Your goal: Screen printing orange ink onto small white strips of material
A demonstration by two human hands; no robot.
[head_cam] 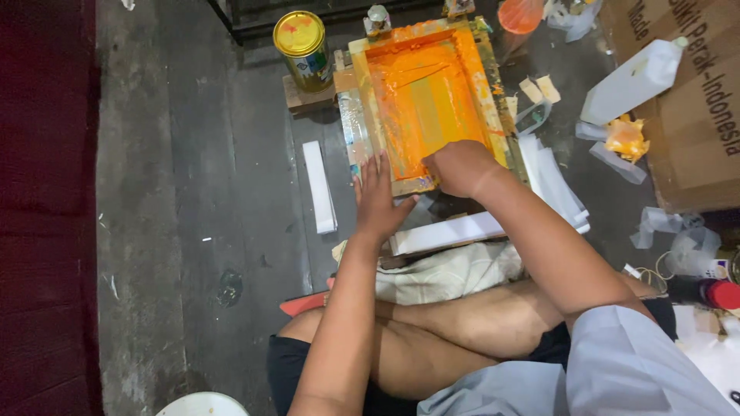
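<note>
Right hand [460, 166] fisted inside orange screen frame [425, 100]; left hand [377, 199] open, pressing its near edge

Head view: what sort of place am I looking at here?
Probably a small floor-level screen-printing workshop. An orange-inked printing frame lies on the bare grey floor, a yellow-lidded paint tin stands beside it, and both hands, left and right, rest at the frame's near edge.

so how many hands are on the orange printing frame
2. The left hand lies flat on the near left corner of the orange ink-covered wooden screen frame; the right hand is closed on its near edge, anything gripped being hidden.
</note>
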